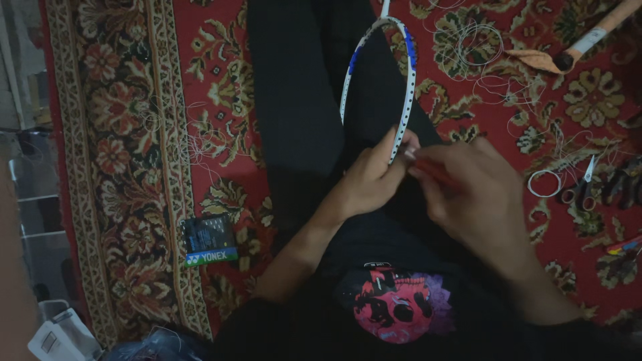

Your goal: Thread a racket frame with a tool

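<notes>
My left hand [371,177] pinches the racket frame [406,100]; my right hand [471,190], just beside it, grips a red tool [435,172].

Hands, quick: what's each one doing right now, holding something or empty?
Left hand: closed on the rim of the white and blue racket frame.
Right hand: closed around a thin red tool, tip at the frame.

racket frame [378,80] over the lap, on the carpet [134,134] | packet [210,241] lying left of the legs | scissors [580,187] and string coil [544,183] right
</notes>
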